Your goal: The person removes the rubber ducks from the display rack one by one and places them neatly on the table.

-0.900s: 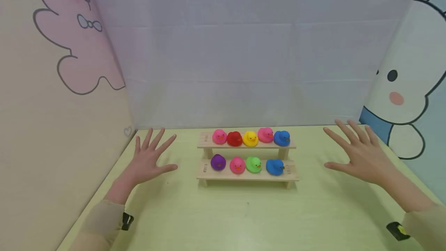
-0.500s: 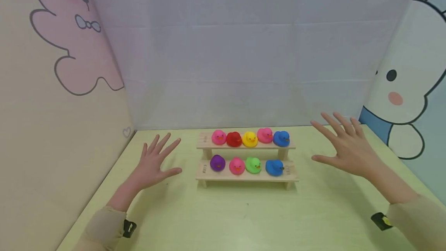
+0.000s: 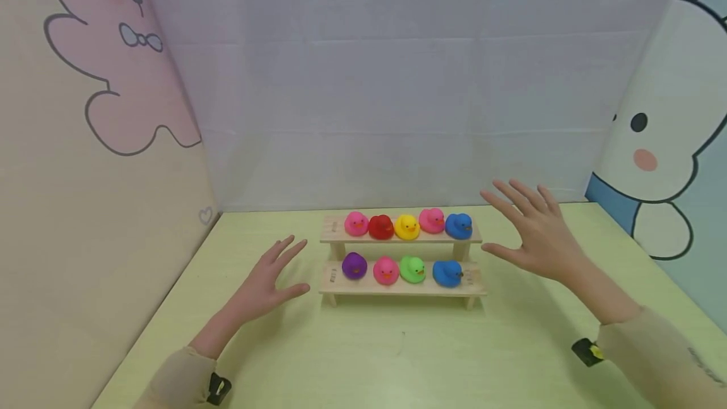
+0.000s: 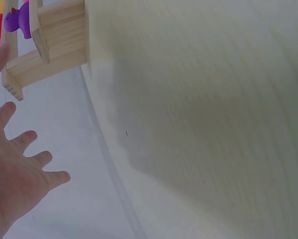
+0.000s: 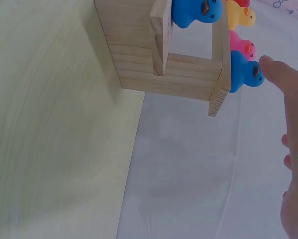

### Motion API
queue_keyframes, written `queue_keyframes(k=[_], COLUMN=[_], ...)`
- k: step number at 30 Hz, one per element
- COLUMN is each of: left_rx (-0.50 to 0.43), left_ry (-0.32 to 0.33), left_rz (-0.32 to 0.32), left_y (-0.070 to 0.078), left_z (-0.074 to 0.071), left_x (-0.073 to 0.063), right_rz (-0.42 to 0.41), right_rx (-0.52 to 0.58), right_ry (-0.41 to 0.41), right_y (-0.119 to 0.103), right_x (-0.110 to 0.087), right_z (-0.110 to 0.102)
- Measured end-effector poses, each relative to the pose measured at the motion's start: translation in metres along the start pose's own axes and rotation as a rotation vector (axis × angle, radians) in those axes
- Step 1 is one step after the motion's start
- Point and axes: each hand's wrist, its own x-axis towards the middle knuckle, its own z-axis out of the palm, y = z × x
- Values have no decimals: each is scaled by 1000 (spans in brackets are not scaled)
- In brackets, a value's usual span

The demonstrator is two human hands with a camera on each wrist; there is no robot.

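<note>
A two-tier wooden rack (image 3: 403,291) stands on the table with small rubber ducks on both shelves. On the upper shelf sit a pink duck (image 3: 356,224), a red duck (image 3: 381,227), a yellow duck (image 3: 407,227), another pink duck (image 3: 432,221) and a blue duck (image 3: 459,226). The lower one bears a purple duck (image 3: 354,266), a pink duck (image 3: 386,271), a green duck (image 3: 413,269) and a blue duck (image 3: 447,274). My left hand (image 3: 269,284), fingers extended, hovers left of the rack. My right hand (image 3: 534,232) is spread in the air to its right. Neither holds anything.
The pale yellow-green table (image 3: 363,358) reaches back to a whitish cloth backdrop (image 3: 363,112). Side panels with a pink bear drawing (image 3: 108,49) and a white rabbit drawing (image 3: 653,118) flank it.
Both hands have moved inward toward the rack, the right one farther to the left. The left hand has also come slightly lower in view. Ducks and rack stay put.
</note>
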Motion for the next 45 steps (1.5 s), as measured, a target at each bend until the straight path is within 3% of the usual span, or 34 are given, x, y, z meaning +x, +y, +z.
queue_keyframes(k=[6,13,25,39,45], left_rx=[-107,-238,-562,-794,-821], left_ry=[-14,-34,-104,-131,-151], left_rz=[2,-11,-165,-209,-255], left_y=[6,10,21,26,25], left_z=[7,16,26,37,41], left_x=[-2,0,1,1,1], right_rz=[-24,-51,-78,-14,-18], right_rx=[69,134,243,290,299], right_ry=[37,25,83,47,22], right_y=[-9,-13,-18,-20,-21], right_x=[8,13,17,13,12], right_z=[5,10,21,28,30])
